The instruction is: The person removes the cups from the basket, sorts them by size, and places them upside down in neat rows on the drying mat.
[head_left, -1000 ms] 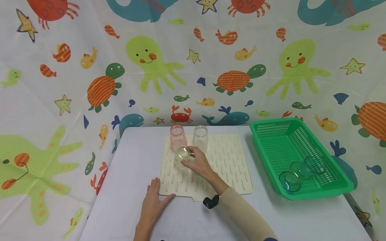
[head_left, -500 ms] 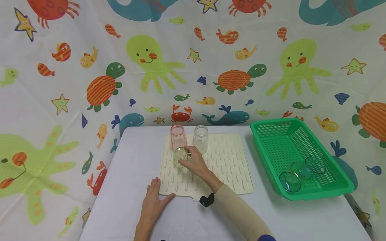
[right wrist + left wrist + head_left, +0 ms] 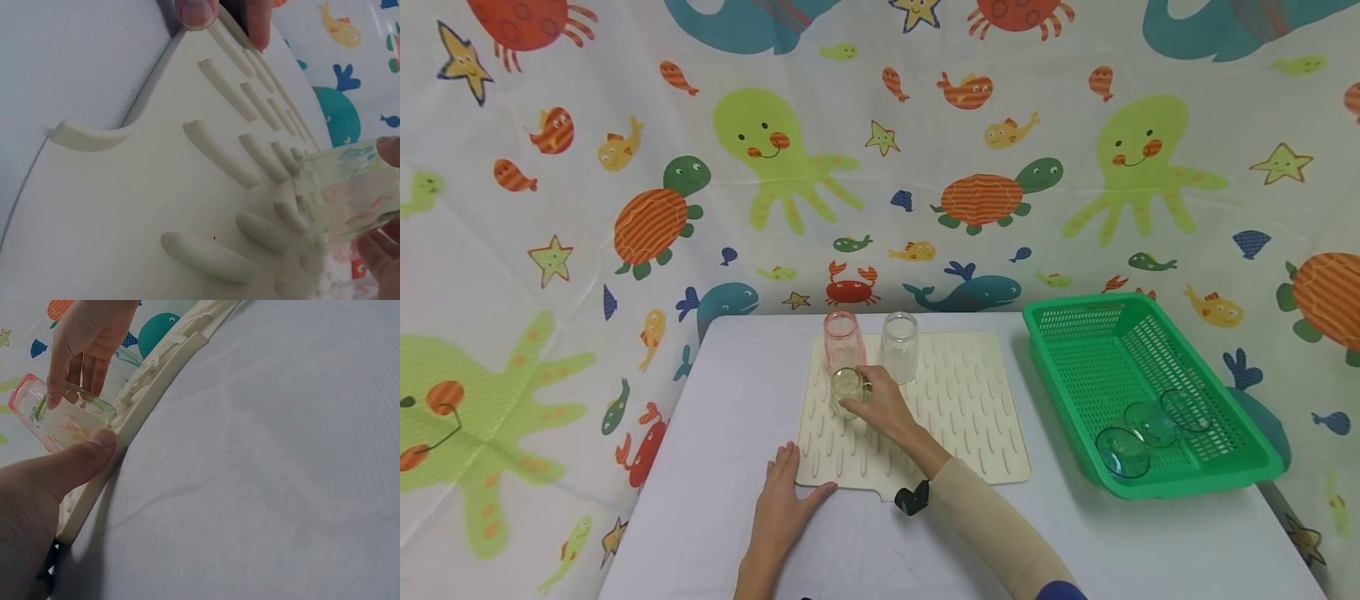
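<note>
My right hand [image 3: 887, 408] holds a pale yellow-green drinking glass [image 3: 847, 385] by its side, thumb and fingers around it. That glass [image 3: 347, 187] is upside down, its rim down at the ridges of the cream drying mat [image 3: 955, 433]. Directly behind it stands an upturned pink glass [image 3: 842, 333], and to that one's right a clear glass [image 3: 900, 337], both on the mat. My left hand [image 3: 780, 504] lies flat at the mat's front left corner, fingers extended, with the thumb [image 3: 94, 450] on the front edge.
To the right, a green plastic basket [image 3: 1067, 425] holds three clear glasses with dark greenish rims, among them a front one [image 3: 1122, 452]. A white cloth [image 3: 730, 375] covers the table. Behind hangs a sea-animal curtain [image 3: 895, 167].
My right hand has moved slightly left and down with the yellow-green glass, which now stands more upright on the mat. The left hand stays in place.
</note>
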### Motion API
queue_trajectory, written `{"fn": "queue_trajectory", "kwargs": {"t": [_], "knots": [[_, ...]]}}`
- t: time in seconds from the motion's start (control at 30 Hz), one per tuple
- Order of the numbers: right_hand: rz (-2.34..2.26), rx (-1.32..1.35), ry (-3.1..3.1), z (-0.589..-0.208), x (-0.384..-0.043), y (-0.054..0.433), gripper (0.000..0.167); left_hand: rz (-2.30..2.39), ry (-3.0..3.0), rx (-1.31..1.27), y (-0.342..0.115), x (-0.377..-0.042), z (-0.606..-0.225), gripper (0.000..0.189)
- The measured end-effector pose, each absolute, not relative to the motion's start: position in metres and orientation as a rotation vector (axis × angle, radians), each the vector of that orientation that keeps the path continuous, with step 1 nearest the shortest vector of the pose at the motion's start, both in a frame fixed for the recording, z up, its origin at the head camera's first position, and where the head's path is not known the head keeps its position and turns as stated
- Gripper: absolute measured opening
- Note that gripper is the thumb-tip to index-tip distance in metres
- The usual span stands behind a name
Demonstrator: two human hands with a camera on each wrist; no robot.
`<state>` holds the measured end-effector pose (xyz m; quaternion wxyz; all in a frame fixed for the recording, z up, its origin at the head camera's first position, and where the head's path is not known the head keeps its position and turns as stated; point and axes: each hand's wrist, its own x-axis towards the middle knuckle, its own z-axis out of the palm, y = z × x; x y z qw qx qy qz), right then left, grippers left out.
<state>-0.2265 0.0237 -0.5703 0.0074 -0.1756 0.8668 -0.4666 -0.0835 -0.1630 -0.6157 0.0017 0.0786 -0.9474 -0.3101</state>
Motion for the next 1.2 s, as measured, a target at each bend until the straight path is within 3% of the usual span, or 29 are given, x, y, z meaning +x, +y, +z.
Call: {"fn": "queue_trajectory", "kwargs": {"t": [0.5, 1.2], "knots": [[-1.284, -0.591, 2.785, -0.559, -0.227, 0.029, 0.072, -0.974, -2.937, 0.216, -0.162, -0.082, -0.617, 0.104], [-1.292, -0.754, 2.892, -0.498, -0.212, 0.062, 0.065, -0.981, -2.919, 0.191, -0.164, -0.082, -0.621, 0.103]]}}
